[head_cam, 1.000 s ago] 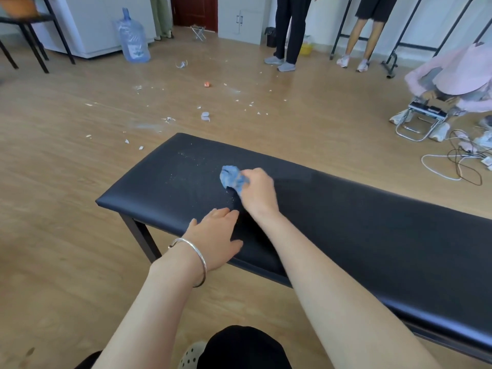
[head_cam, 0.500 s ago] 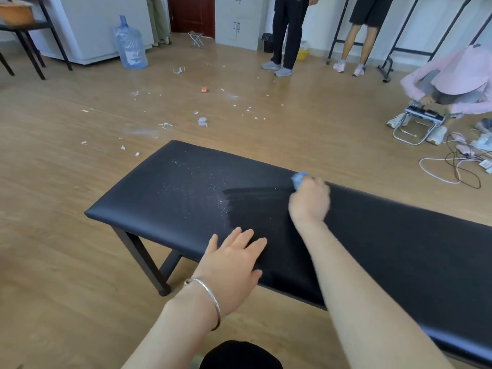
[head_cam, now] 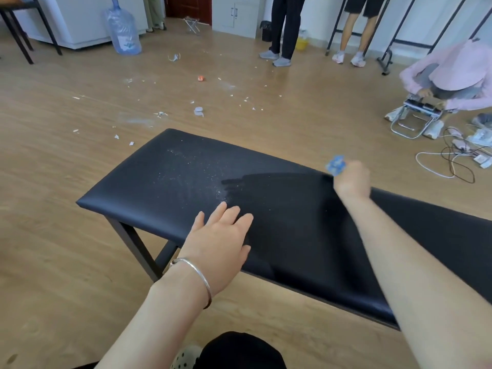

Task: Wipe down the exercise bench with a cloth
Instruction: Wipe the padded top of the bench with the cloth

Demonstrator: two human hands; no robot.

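Observation:
A long black padded exercise bench [head_cam: 165, 179] runs from the middle left to the lower right. White dust speckles its left part, and a darker wiped band stretches across its middle. My right hand [head_cam: 351, 182] is at the bench's far edge, shut on a small blue cloth [head_cam: 336, 164] that sticks out past the edge. My left hand [head_cam: 221, 241] lies flat on the near side of the bench, fingers spread, a silver bangle on its wrist.
White scraps and a small orange bit [head_cam: 201, 78] litter the wooden floor beyond the bench. A water jug [head_cam: 122, 30] stands at the back left. Two persons stand at the back; another crouches over a folding stool [head_cam: 415, 115] at right, beside loose cables [head_cam: 452, 161].
My right hand has swept the cloth rightward along the bench to its far edge, leaving a darker wiped band. My left hand has stayed flat on the near side.

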